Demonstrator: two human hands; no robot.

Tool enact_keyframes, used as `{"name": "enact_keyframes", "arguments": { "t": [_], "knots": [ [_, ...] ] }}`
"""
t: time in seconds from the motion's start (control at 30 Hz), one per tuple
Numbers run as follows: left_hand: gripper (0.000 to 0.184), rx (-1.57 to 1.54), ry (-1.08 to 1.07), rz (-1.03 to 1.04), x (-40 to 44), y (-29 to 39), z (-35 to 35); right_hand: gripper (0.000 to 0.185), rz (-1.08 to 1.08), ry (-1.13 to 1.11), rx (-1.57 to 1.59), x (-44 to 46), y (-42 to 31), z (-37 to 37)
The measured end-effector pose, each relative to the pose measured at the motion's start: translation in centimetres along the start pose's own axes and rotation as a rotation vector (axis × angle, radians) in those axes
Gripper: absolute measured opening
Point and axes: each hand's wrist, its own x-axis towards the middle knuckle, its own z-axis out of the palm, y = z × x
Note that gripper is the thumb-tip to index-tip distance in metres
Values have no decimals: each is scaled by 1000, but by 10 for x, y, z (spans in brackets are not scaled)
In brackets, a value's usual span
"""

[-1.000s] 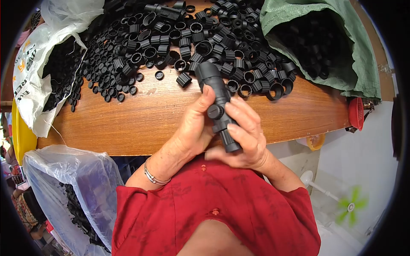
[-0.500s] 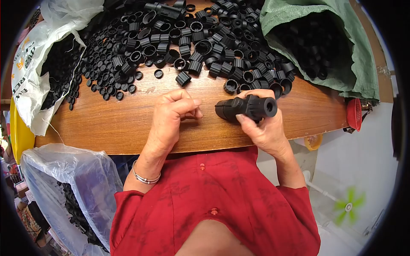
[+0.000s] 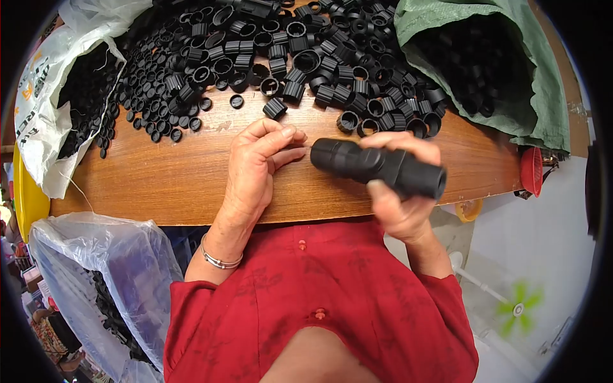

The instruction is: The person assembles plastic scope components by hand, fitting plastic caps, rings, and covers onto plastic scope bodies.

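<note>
My right hand (image 3: 408, 191) grips a black plastic tubular fitting (image 3: 377, 167) with its thumb below and its fingers over the top. The fitting has a wider middle section and round ends, one pointing left and the other, with a hole, to the right. My left hand (image 3: 255, 156) hovers just left of the fitting, apart from it. Its thumb and index finger press together while the other fingers bend below. Whether anything small sits in that pinch is hidden. A ribbed black ring (image 3: 275, 108) lies on the table just beyond my left hand.
Ribbed black rings (image 3: 306, 62) and small black caps (image 3: 172, 118) are heaped across the wooden table (image 3: 153, 185). A white sack (image 3: 38, 121) of caps stands left, a green sack (image 3: 543, 96) of black parts right. Below left is a plastic-lined bin (image 3: 115, 255).
My right hand has turned the fitting lengthwise, its holed end swinging right and nearer to me. My left hand has risen slightly, thumb and index tips drawn together.
</note>
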Motion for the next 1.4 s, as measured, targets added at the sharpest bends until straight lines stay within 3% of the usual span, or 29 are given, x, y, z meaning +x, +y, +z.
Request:
{"name": "enact_keyframes", "arguments": {
  "t": [0.03, 0.07, 0.13, 0.2, 0.27, 0.33, 0.37, 0.4, 0.47, 0.5, 0.57, 0.7, 0.9, 1.0, 1.1, 1.13, 1.23, 1.27, 1.37, 1.4],
  "knots": [
    [10, 4, 8, 8, 0, 0, 1, 54, -172, -167, -271, -3, 16, -5],
    [9, 7, 13, 14, 0, 1, 2, 55, -157, -197, -324, -7, 28, 1],
    [8, -1, -7, 37, 5, 1, 2, 52, 21, -235, -359, 0, 14, -2],
    [7, -21, -19, 29, 4, 2, 2, 49, 331, -130, -174, -1, 8, -6],
    [7, -76, -8, 17, 1, 3, 4, 49, 214, 57, 118, 0, 0, 2],
    [6, -65, -27, 9, 1, 0, -2, 51, -124, -39, -55, -3, 19, -2],
    [7, -59, -45, 14, 2, 0, -3, 53, -118, -212, -358, -2, 22, -1],
    [7, -42, -42, 20, 3, 0, -2, 48, -48, -100, -223, -3, 29, 8],
    [10, -7, -28, 31, 0, -1, 1, 44, 423, -49, -27, -1, 13, -2],
    [14, 66, -52, 32, -3, -2, 3, 40, 493, 19, 53, -1, 18, -4],
    [24, 203, -100, 58, -3, -2, 9, 36, 505, 128, 287, 2, 21, -5],
    [46, 190, -235, -121, -12, 4, 17, 37, 583, 126, 465, 6, 19, -3],
    [54, 354, -199, 164, -15, 2, 17, 44, 521, 139, 560, 6, 21, 6],
    [52, 441, -226, 335, -17, 1, 14, 46, 456, 43, 372, 8, 15, 2],
    [52, 378, -237, 219, -22, 4, 20, 48, 392, 5, 268, 11, 3, -2],
    [54, 416, -260, 273, -21, 7, 21, 49, 371, -10, 215, 11, -1, -2],
    [60, 495, -299, 398, -11, 12, 19, 52, -41, -28, -99, 13, -1, 0],
    [54, 411, -250, 321, -14, 16, 21, 50, -198, -35, -238, 14, 4, -2],
    [47, 323, -176, 300, -8, 16, 13, 38, 313, -83, -369, 8, 8, 0],
    [46, 334, -172, 301, -5, 15, 12, 38, 367, -158, -429, 18, 1, -7]
  ]
}}
